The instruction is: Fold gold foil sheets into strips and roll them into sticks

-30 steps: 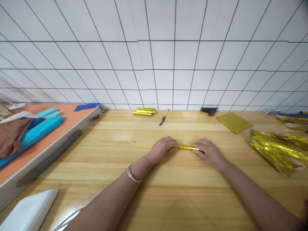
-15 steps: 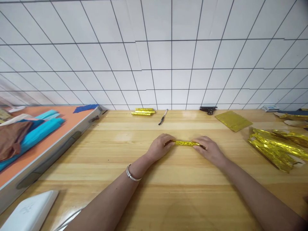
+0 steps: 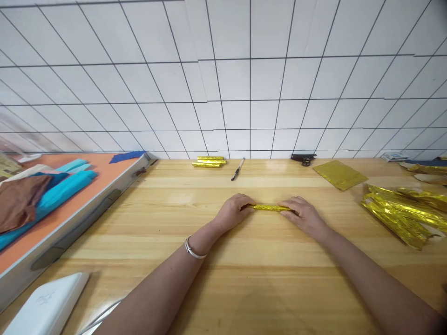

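Observation:
A thin roll of shiny gold foil (image 3: 267,207) lies crosswise on the wooden table (image 3: 244,288), between my two hands. My left hand (image 3: 233,213) is closed on its left end, the fingertips pressed around it. At the right end, my right hand (image 3: 303,215) pinches the roll between thumb and fingers. Both ends are hidden under the fingers. Behind, near the wall, several similar gold rolls (image 3: 209,162) lie together beside a pen (image 3: 238,169).
A black clip-like object (image 3: 304,159) and a flat gold sheet (image 3: 340,175) lie at the back right. Crumpled gold foil (image 3: 401,211) is at the right. Left are an orange-topped tray (image 3: 101,170) with folded cloths (image 3: 66,190) and a white device (image 3: 47,304).
The view has shifted very slightly. Both hands keep their hold on the gold roll, in nearly the same place.

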`<state>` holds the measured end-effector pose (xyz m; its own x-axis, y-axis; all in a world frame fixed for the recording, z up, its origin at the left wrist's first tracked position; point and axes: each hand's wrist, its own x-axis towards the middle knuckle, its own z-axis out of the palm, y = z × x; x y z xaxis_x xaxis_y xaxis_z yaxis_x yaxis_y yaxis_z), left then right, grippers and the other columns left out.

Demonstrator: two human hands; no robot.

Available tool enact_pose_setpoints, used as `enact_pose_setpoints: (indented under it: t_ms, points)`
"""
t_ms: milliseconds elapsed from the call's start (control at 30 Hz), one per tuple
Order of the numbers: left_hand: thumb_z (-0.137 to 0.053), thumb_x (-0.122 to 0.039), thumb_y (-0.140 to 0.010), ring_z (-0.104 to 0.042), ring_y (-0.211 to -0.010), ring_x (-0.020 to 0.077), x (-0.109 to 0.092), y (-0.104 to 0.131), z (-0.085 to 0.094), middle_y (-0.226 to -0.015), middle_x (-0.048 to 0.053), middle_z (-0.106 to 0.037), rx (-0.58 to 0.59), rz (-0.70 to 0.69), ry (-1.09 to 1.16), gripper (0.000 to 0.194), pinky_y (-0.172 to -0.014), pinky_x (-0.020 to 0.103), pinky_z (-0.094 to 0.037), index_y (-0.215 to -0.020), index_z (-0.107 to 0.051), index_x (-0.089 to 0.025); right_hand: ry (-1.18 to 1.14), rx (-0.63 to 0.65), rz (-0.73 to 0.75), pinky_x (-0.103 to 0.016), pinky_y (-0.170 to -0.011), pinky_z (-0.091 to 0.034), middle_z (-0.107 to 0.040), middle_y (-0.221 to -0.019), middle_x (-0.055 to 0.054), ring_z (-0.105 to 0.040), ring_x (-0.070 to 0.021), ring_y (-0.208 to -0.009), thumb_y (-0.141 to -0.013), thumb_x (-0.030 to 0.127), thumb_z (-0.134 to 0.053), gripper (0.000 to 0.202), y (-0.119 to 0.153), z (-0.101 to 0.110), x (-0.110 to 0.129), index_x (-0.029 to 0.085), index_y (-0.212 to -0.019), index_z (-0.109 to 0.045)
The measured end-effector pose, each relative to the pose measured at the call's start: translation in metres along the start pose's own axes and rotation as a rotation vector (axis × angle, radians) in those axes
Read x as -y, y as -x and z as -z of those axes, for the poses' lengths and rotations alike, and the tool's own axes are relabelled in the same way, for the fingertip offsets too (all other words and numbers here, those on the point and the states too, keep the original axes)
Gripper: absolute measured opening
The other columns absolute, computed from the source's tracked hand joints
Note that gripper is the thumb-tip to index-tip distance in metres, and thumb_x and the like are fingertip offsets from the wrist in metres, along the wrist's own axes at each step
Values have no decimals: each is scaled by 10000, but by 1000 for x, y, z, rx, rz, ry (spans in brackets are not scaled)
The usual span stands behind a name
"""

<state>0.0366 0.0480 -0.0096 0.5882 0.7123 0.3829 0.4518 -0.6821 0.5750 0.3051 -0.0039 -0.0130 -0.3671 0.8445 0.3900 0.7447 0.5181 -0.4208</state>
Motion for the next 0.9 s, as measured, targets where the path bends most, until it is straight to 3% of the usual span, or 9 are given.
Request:
enact_pose_setpoints:
  t_ms: [333, 633, 733, 900]
  points:
    - [-550, -251, -839, -584, -808, 135, 1, 1, -1, -901, 21, -648, -10, 76, 60, 166, -737, 242, -464, -971, -640, -208, 11, -35, -40, -364, -799, -467, -669, -983, -56, -584, -214, -901, -879, 380, -469, 309, 1, -1, 2, 255, -1125, -609]
    - [-510, -302, -861, -587, -762, 135, 4, 2, -4, -953, 34, -615, -138, 165, -48, 224, -691, 257, -490, -1058, -583, -224, 50, -125, -296, -347, -809, -459, -653, -992, -61, -592, -218, -916, -930, 429, -306, 400, 3, 9, 6, 228, -1080, -617]
    - [-569, -286, -826, -593, -850, 149, 4, 3, -5, -1078, 41, -586, -114, 98, -40, 314, -777, 286, -502, -1135, -546, -240, -4, -148, -298, -336, -794, -461, -643, -963, -56, -588, -210, -898, -928, 428, -308, 391, 3, 9, 4, 235, -1085, -610]
    - [-580, -268, -823, -520, -1082, 196, 0, 0, -8, -1170, 52, -559, -50, -49, -96, 372, -946, 340, -441, -1190, -526, -246, -88, -77, -222, -317, -717, -488, -622, -1002, -49, -590, -196, -845, -827, 448, -519, 366, 5, 2, -3, 256, -1130, -592]
